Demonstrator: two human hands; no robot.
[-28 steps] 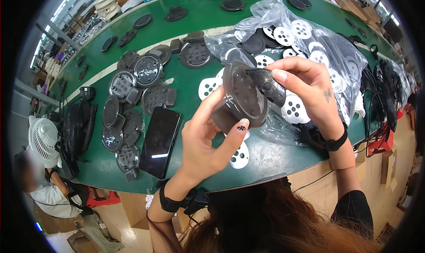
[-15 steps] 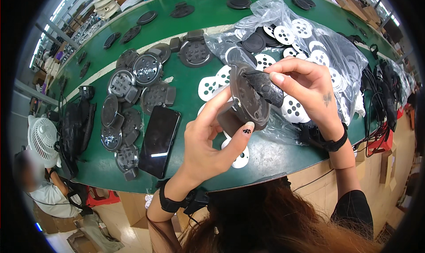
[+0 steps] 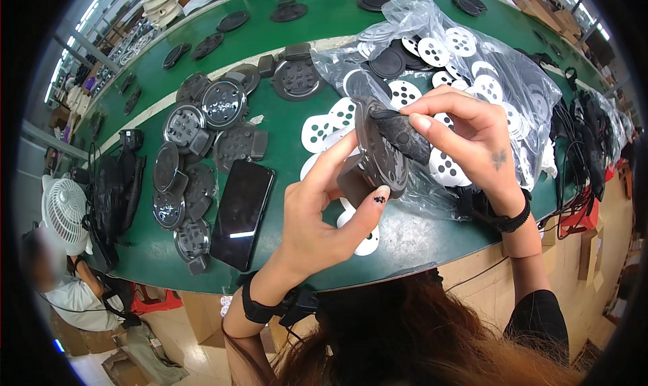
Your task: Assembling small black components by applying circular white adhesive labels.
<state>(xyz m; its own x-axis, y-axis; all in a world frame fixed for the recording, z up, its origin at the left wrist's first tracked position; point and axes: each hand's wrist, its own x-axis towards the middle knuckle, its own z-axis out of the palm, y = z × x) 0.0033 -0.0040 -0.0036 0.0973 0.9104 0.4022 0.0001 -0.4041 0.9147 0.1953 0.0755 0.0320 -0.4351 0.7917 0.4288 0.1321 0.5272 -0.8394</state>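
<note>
My left hand (image 3: 314,220) is closed on a dark grey round plastic housing (image 3: 376,146), gripping it by the rim and the block on its back, tilted almost edge-on. My right hand (image 3: 476,129) pinches the upper edge of a thin, flexible black pad (image 3: 406,137) between thumb and forefinger. The pad hangs at the housing's right face; whether its far edge is stuck there I cannot tell. Around and behind lie white perforated discs (image 3: 316,133), partly hidden by my hands. Similar dark housings (image 3: 225,105) are heaped to the left.
A black phone (image 3: 243,214) lies left of my left hand on the green table. A clear plastic bag (image 3: 540,106) spreads behind my right hand, with discs in it. Black cables (image 3: 584,133) lie far right. More dark parts (image 3: 289,11) rest on the green strip beyond.
The housing has turned more edge-on, and the pad has tilted slightly with it. Dark parts on the far green strip have shifted to the right. Both hands keep their grips.
</note>
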